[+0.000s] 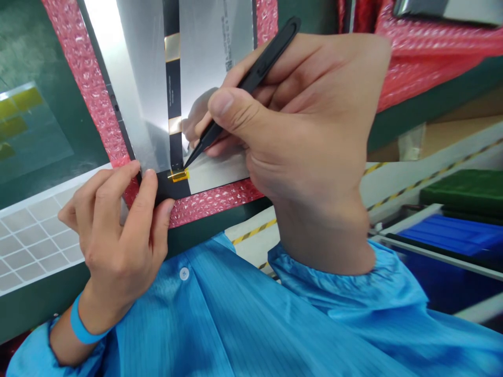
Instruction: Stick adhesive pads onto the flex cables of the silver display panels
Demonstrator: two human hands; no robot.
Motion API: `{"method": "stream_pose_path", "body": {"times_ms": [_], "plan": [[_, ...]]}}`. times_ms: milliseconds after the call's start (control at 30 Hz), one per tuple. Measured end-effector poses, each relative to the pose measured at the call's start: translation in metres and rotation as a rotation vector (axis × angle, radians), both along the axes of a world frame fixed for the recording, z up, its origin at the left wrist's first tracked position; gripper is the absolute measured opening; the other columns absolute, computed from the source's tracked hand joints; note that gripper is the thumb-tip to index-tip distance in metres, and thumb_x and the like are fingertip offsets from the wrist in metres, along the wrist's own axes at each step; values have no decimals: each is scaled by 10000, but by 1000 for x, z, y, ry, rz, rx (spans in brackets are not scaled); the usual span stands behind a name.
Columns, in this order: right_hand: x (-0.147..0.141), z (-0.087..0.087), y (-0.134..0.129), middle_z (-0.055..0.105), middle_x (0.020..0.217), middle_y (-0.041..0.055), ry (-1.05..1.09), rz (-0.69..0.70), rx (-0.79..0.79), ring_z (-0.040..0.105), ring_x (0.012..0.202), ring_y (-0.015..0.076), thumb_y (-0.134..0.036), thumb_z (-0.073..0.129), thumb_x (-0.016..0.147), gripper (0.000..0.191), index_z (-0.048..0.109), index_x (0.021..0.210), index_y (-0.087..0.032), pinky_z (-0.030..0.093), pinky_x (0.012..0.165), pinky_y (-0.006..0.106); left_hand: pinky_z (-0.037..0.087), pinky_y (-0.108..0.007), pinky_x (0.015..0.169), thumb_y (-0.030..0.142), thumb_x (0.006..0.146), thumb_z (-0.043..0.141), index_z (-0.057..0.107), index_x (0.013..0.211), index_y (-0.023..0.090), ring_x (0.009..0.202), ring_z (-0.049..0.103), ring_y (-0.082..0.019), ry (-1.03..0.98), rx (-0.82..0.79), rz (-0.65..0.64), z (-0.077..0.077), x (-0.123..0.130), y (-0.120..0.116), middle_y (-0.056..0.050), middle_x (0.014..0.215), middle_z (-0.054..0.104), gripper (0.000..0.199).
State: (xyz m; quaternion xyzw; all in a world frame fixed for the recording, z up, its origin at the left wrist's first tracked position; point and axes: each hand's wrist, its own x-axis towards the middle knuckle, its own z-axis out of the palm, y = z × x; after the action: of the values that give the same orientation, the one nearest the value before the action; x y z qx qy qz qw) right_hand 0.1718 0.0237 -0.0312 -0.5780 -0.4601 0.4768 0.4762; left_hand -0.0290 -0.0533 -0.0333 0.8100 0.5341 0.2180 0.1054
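A silvery display panel [208,57] lies on pink bubble wrap [220,203], with a black flex strip [173,86] running down its middle. At the strip's near end sits a small piece of amber tape [180,176]. My right hand [310,131] grips black tweezers [271,55] like a pen, and their tip meets the tape's upper edge. Whether the tip pinches the tape I cannot tell. My left hand [118,225] holds the panel's near left corner, thumb on the near edge and fingers along the left side.
Left of the panel is a clear sheet with yellow tape pieces [27,98]. A white-lined grid sheet [35,235] lies near my left hand. More pink bubble wrap [424,68] with a dark device [451,11] is at upper right. Blue bins [456,233] stand below the bench.
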Motion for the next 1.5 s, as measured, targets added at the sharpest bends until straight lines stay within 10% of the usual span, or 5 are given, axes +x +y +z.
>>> {"method": "stream_pose_path", "body": {"times_ms": [733,1000,1167,1500], "plan": [[-5,-16,-12,714,721,-7,41,-195,246,681,599,206,-261,811,959,181,689,830,-292,570,500,357,316,-595,1160,52,996,624,669,1421,257,1455,551,-398,186,9,-82,2,17,-2,-138,1542,630,475],[-2,-32,-12,725,728,-36,45,-271,308,715,559,158,-213,787,924,118,689,864,-242,588,495,278,175,-691,1233,539,994,740,571,1545,302,1535,435,-482,338,-17,-94,7,11,-14,-175,1705,454,623],[-12,-23,-11,703,607,-11,123,-379,299,719,513,205,-118,829,798,173,730,743,-248,557,401,284,252,-589,1240,436,1074,636,720,1287,205,1468,554,-395,188,67,-39,7,-31,-22,-179,1536,637,326],[-86,3,-30,748,792,-24,104,85,161,754,711,173,-327,869,924,155,736,866,-272,653,637,301,265,-552,1253,490,1071,614,469,1617,137,1538,497,-395,192,-46,-3,-8,-96,-37,-198,1622,558,666]]}}
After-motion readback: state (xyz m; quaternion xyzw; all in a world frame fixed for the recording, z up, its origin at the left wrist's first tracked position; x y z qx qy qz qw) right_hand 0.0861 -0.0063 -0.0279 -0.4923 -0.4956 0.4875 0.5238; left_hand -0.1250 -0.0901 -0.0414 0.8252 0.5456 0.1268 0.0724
